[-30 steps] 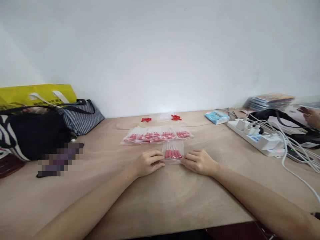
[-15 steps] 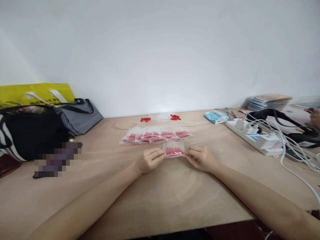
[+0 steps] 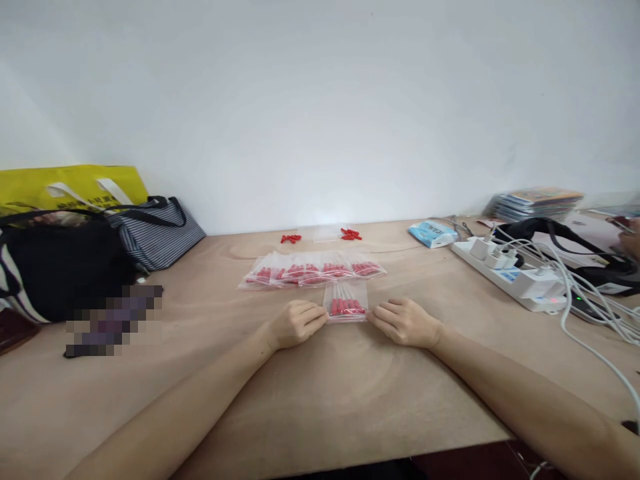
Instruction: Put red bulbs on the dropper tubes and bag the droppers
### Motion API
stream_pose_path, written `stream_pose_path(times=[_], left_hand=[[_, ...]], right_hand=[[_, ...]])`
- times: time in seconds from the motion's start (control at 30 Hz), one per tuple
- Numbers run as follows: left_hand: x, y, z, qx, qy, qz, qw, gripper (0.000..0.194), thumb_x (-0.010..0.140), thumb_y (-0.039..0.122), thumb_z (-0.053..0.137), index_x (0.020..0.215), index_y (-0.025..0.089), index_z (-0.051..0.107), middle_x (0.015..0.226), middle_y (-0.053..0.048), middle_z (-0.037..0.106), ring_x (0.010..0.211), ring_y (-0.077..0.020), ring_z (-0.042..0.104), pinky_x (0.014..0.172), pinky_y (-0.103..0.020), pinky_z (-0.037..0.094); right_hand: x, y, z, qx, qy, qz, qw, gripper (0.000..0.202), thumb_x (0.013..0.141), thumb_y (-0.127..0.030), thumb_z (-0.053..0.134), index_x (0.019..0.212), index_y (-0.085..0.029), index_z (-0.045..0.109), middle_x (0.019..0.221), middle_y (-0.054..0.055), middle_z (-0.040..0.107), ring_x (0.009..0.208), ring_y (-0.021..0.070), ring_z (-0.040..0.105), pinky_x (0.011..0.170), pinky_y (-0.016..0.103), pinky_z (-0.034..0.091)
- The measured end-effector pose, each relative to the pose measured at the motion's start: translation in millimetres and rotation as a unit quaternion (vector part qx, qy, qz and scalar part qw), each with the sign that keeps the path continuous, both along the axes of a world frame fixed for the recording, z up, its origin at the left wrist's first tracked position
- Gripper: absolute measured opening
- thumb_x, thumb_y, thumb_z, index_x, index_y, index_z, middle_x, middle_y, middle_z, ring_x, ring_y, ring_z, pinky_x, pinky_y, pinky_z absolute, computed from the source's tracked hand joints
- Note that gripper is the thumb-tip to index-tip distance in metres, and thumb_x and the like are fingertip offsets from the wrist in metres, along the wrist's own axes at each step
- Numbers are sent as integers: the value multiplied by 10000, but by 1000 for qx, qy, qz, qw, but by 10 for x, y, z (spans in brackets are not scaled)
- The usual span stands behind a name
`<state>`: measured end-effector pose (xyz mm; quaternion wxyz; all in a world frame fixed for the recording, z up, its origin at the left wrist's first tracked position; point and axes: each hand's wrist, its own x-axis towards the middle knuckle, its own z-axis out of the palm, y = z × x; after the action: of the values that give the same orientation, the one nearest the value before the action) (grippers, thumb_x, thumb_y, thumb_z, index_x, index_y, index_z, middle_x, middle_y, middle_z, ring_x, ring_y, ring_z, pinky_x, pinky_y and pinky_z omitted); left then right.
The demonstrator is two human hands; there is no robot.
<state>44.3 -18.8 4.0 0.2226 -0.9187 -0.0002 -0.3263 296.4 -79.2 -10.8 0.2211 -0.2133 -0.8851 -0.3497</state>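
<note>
A clear plastic zip bag (image 3: 346, 291) lies flat on the table, with several red-ended white sticks inside, red ends toward me. My left hand (image 3: 299, 323) pinches the bag's near left corner, fingers closed. At the near right corner, my right hand (image 3: 404, 323) grips the same bag between thumb and fingers. Just beyond it spreads a row of overlapping filled bags (image 3: 310, 269), also showing red pieces. Farther back are two small heaps of loose red pieces (image 3: 291, 239), left and right, with clear plastic and thin white sticks (image 3: 326, 233) between them.
On the left stand a black bag (image 3: 65, 267), a striped bag (image 3: 155, 233) and a yellow bag (image 3: 90, 180). To the right are a blue tissue pack (image 3: 433, 233), a white power strip (image 3: 505, 275) with tangled cables, and a stack of cases (image 3: 535, 203). A person's hand shows at the far right edge.
The bag's near edge has come down flatter and slightly closer to me, showing the red ends more clearly. Both hands have shifted a little with it.
</note>
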Motion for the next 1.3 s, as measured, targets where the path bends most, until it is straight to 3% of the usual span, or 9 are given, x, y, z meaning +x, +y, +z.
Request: stream_pose_path(times=[0.37, 0.47, 0.57, 0.8, 1.03, 1.3], left_hand=[[40, 8, -22, -3, -26, 3, 1000, 103, 790, 108, 488, 725, 152, 555, 644, -11, 639, 567, -108, 586, 515, -216, 472], [95, -8, -2, -18, -22, 7, 1000, 78, 786, 123, 504, 820, 141, 571, 728, -36, 659, 662, -133, 607, 610, -255, 508], [175, -27, 3, -26, -14, 1, 1000, 112, 797, 130, 507, 885, 144, 574, 814, -44, 667, 758, -146, 611, 693, -278, 516], [244, -24, -26, -48, -26, -39, 998, 71, 777, 86, 524, 793, 127, 580, 733, -31, 670, 691, -143, 597, 635, -274, 514], [263, -22, -64, -91, -43, -4, 995, 89, 779, 118, 507, 772, 135, 594, 723, -43, 659, 696, -141, 597, 670, -281, 508], [461, -48, -109, -77, -58, -10, 995, 118, 793, 125, 486, 817, 119, 602, 788, -55, 664, 731, -145, 606, 670, -263, 508]], right_hand=[[-24, 5, -23, -2, 25, -25, 999, 162, 841, -135, 421, 791, -141, 575, 638, 12, 541, 558, 97, 438, 484, 263, 248], [-54, 20, -17, -3, 34, -18, 999, 156, 832, -122, 429, 798, -128, 581, 624, 10, 539, 545, 96, 433, 480, 259, 251], [-88, 34, -10, 1, 45, -18, 999, 169, 829, -123, 429, 756, -126, 582, 588, 2, 517, 520, 93, 413, 474, 257, 257], [-142, 41, 8, -2, 62, -25, 998, 237, 828, -132, 413, 632, -152, 544, 558, -3, 496, 508, 91, 392, 475, 255, 258], [-213, 66, -7, -2, 80, -30, 996, 182, 824, -142, 435, 692, -150, 560, 572, -9, 521, 514, 88, 427, 475, 257, 248], [-237, 83, -37, -30, 115, -32, 992, 160, 819, -155, 414, 739, -152, 552, 629, 9, 553, 542, 92, 476, 477, 245, 270]])
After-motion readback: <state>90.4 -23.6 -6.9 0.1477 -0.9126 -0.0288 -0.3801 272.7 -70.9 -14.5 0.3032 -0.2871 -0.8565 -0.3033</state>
